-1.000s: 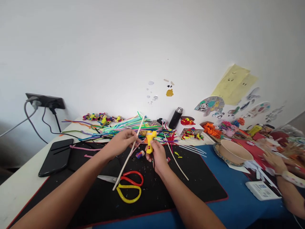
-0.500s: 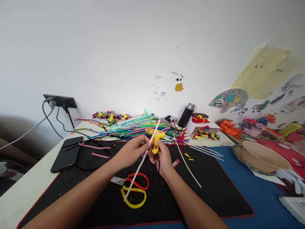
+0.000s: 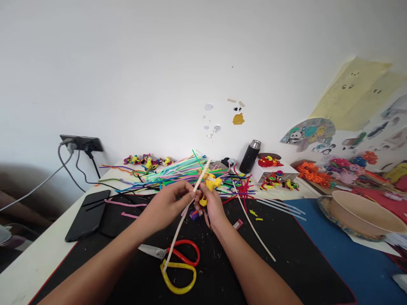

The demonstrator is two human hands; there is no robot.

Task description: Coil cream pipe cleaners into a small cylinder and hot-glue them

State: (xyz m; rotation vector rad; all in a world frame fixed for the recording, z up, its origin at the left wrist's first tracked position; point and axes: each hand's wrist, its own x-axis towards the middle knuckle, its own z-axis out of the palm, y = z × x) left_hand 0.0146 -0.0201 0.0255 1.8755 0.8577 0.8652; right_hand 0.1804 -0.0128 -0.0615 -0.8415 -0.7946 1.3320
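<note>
My left hand (image 3: pixel 174 202) pinches a long cream pipe cleaner (image 3: pixel 178 231), which slants from upper right down to the scissors. Close beside it, my right hand (image 3: pixel 212 205) is wrapped round a small yellow glue gun (image 3: pixel 210 184), its nozzle pointing up and left behind the strip. Below the hands, scissors (image 3: pixel 179 264) with one red and one yellow handle lie on the black mat. A second cream pipe cleaner (image 3: pixel 254 228) lies right of my right hand. A small purple and orange piece (image 3: pixel 194 214) shows just under the hands.
A pile of coloured pipe cleaners (image 3: pixel 178 168) lies at the back, near a black bottle (image 3: pixel 250 156) and a white box (image 3: pixel 280 169). On the left is a black phone (image 3: pixel 88 215); on the right, a beige bowl (image 3: pixel 365 216). Black mat (image 3: pixel 286 262) covers the front.
The view has shifted slightly. My right hand has turned the glue gun, and more of it is covered by the fingers. My left hand still holds the cream pipe cleaner, now tilted a little more.
</note>
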